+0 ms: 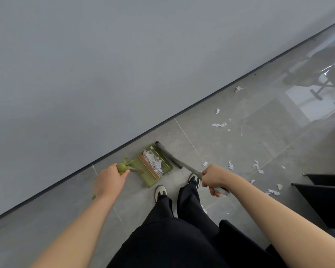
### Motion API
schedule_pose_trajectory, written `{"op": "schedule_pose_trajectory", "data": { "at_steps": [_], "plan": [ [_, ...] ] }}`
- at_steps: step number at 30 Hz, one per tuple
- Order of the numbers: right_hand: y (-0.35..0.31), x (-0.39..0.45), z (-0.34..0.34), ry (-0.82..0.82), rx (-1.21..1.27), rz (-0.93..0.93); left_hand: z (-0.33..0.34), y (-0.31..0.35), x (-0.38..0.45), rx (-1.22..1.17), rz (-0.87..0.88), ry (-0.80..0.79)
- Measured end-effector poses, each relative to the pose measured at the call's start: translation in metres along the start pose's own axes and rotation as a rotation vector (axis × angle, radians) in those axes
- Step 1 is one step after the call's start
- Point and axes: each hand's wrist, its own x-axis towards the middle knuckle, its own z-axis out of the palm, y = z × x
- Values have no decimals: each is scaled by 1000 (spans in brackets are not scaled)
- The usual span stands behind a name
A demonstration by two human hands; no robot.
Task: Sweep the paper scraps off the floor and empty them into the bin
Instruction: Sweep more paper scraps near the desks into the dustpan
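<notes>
Green dustpan point(154, 167) sits on the grey tile floor point(240, 151) by the wall, one pile of paper scraps point(155, 161) inside — left hand point(109, 180) fingers curled tight around its handle top. Right hand point(214, 177) is fisted on the one grey broom point(170, 155), head touching the pan's lip — a dozen or so loose scraps point(219, 124) lie scattered to the right.

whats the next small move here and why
Probably swing the broom out to the right and pull the nearest loose scraps back toward the dustpan. The broom head sits at the pan's mouth with some paper already inside, the left hand steadies the pan, the right hand grips the broom, and many scraps still lie on the floor to the right.
</notes>
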Motion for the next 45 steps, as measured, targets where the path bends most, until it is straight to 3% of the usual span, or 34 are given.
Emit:
{"op": "schedule_pose_trajectory", "data": {
  "at_steps": [16,22,29,45],
  "plan": [
    [17,-19,-36,43,514,120,-20,51,20,59,132,58],
    [47,3,-75,147,543,154,-22,96,31,53,150,74],
    [95,15,-141,97,973,226,-11,158,45,60,150,97],
    [199,51,-279,208,1456,233,19,329,61,107,201,111]
  ]
}}
